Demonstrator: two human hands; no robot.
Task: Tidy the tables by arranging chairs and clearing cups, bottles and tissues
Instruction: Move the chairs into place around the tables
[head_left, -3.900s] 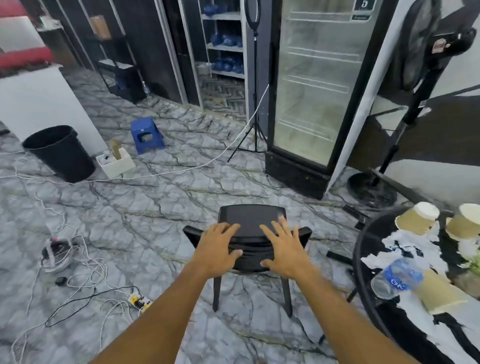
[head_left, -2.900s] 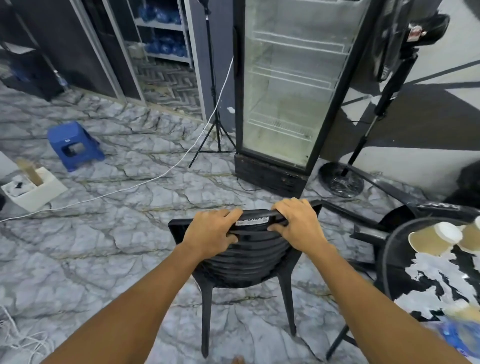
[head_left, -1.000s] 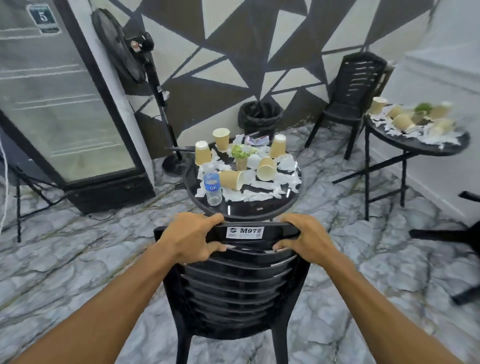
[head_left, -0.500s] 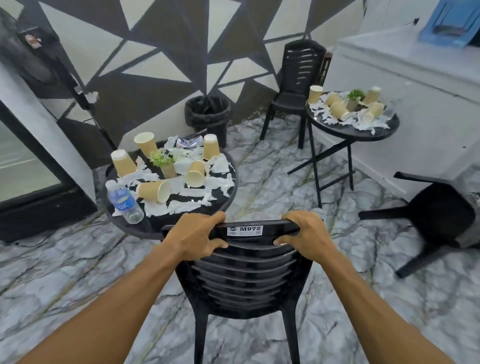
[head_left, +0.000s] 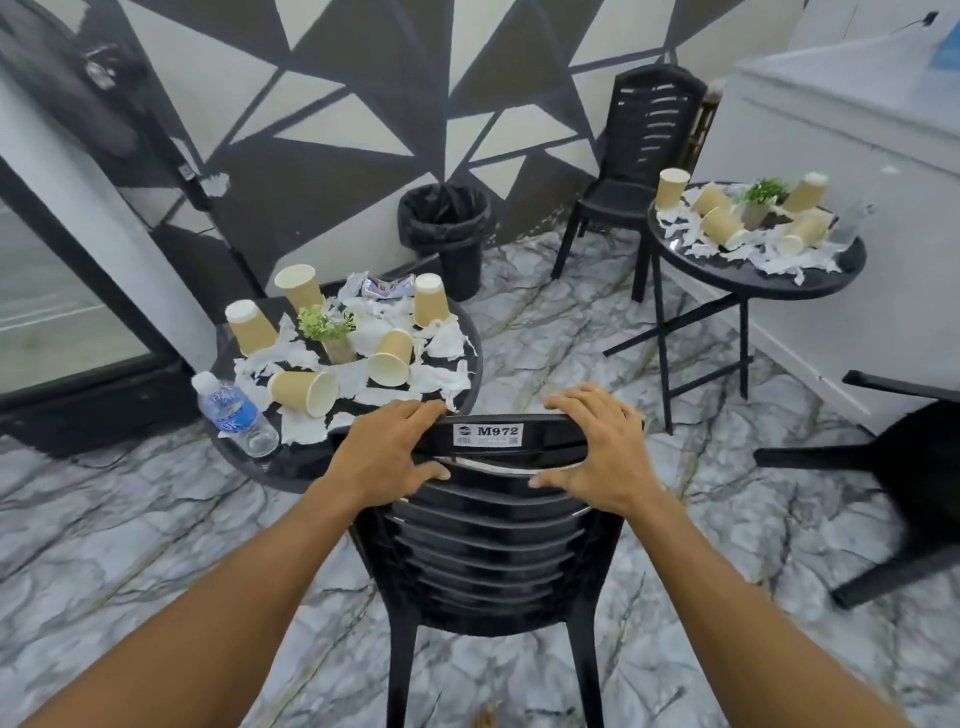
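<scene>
A black plastic chair (head_left: 493, 561) stands upright in front of me, its back towards me, with an M972 label on the top rail. My left hand (head_left: 389, 457) and my right hand (head_left: 597, 447) both rest on that rail; the fingers are loosening, thumbs still under it. Just beyond it is a round black table (head_left: 291, 462) strewn with several tan paper cups (head_left: 306, 392), torn tissues (head_left: 436, 379), a small plant and a plastic water bottle (head_left: 234, 415) lying at its near-left edge.
A second round table (head_left: 753, 275) at the right carries more cups and tissues, with a black chair (head_left: 644, 135) behind it. A black bin (head_left: 447, 228) stands by the patterned wall. Another black chair (head_left: 909, 483) lies tipped at the far right. A glass-door fridge (head_left: 62, 312) is left.
I carried the chair round from the fridge side and set it by the littered table. My fingers have since lifted and spread on the top rail.
</scene>
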